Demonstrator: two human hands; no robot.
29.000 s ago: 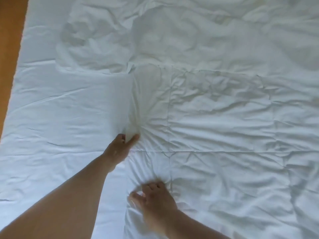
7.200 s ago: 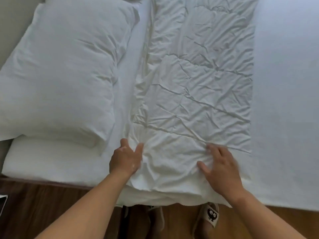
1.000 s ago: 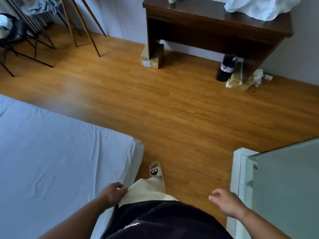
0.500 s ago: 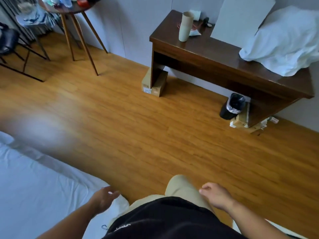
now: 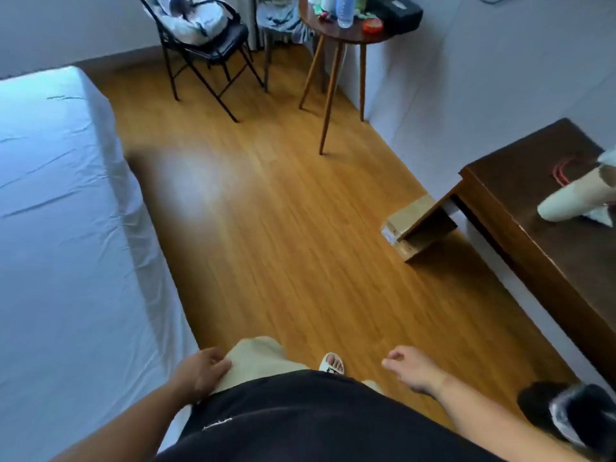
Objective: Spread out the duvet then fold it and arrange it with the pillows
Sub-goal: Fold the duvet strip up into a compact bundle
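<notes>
The bed point(image 5: 60, 235) with its white sheet fills the left side; neither the duvet nor any pillow shows in this view. My left hand point(image 5: 200, 371) rests with relaxed fingers against my beige trouser leg beside the bed's edge and holds nothing. My right hand point(image 5: 411, 370) hangs free over the wooden floor, fingers loosely curled, nothing in it.
Wooden floor point(image 5: 283, 228) runs ahead between the bed and a dark wooden desk point(image 5: 533, 208) on the right, with a cardboard box point(image 5: 413, 225) under it. A folding chair point(image 5: 203, 45) and a round side table point(image 5: 343, 31) stand at the far end. A black bin point(image 5: 566, 418) sits at lower right.
My view has swung left: the desk slid to the right edge, the chair and side table came into view ahead. Both hands stay low at my sides, holding nothing.
</notes>
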